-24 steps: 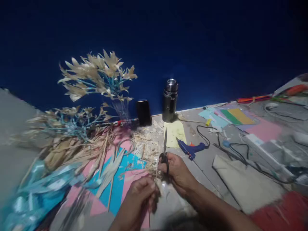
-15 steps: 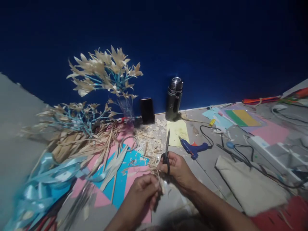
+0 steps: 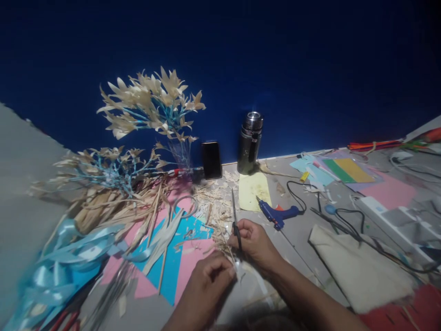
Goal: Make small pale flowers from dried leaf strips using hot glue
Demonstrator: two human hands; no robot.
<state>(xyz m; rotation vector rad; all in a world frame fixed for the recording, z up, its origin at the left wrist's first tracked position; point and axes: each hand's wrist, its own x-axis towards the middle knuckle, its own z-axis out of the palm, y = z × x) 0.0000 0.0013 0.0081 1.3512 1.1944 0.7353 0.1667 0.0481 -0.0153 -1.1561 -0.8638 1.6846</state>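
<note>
My right hand grips black-handled scissors, their closed blades pointing away from me over a heap of pale straw scraps. Just below and left, my left hand is closed in a pinch on a thin pale strip of dried leaf that reaches up to the scissor handles. Both hands hover over pink and blue paper sheets on the grey floor.
A blue glue gun with a black cord lies right of the scissors. A steel flask and a dark phone lean on the blue wall. Dried-leaf flower sprays, blue ribbon, beige cloth and a power strip surround me.
The scissors tilted slightly left and my left hand slid a little right and down, closer under the right hand. The view shifted slightly rightward.
</note>
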